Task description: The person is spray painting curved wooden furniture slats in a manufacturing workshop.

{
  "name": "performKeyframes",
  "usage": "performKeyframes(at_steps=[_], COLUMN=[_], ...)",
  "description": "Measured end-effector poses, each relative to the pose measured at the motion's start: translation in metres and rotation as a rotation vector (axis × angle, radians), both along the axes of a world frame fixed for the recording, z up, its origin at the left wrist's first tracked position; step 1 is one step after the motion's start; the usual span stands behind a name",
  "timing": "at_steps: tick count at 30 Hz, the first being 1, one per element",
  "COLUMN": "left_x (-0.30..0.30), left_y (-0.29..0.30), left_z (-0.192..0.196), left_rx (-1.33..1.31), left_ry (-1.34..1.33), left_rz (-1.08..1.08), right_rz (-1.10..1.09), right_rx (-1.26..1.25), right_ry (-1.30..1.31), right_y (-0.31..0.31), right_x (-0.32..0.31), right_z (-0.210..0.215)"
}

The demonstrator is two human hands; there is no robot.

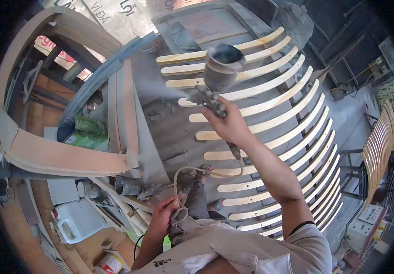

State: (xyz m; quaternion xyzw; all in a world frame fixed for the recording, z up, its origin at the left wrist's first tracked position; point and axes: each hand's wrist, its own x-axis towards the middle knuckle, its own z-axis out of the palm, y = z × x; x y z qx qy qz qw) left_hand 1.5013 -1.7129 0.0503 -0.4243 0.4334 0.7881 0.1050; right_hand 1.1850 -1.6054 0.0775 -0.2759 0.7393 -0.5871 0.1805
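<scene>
The frame (69, 151) lies up and left of my left hand (162, 215), whose fingers are curled on the hose (175, 183). My right hand (228, 122), farther right, is closed around the gun (211, 103), pointing left toward the frame, above the slats (213, 135).

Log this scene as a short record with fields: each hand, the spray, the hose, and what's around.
Right hand: gripping a spray gun with a cup on top
Left hand: closed around the pale hose
Spray: whitish mist left of the nozzle
Hose: loops between gun and left hand
Left side: curved wooden frame, white plastic jug
Beneath right arm: curved wooden slats
</scene>
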Motion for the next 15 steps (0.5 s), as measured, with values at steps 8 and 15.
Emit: performKeyframes(at_steps=[8,15], left_x=[-0.038,-0.085], left_y=[-0.009,-0.008], left_z=[-0.003,-0.007], left_rx=[0.033,0.023], left_ry=[0.101,0.082], left_rz=[-0.193,-0.375], right_rz=[-0.357,-0.647], right_rx=[0.108,0.203], right_ry=[0.048,0.019], right_y=[0.094,0.180], right_x=[-0.038,-0.110], right_z=[-0.031,-0.056])
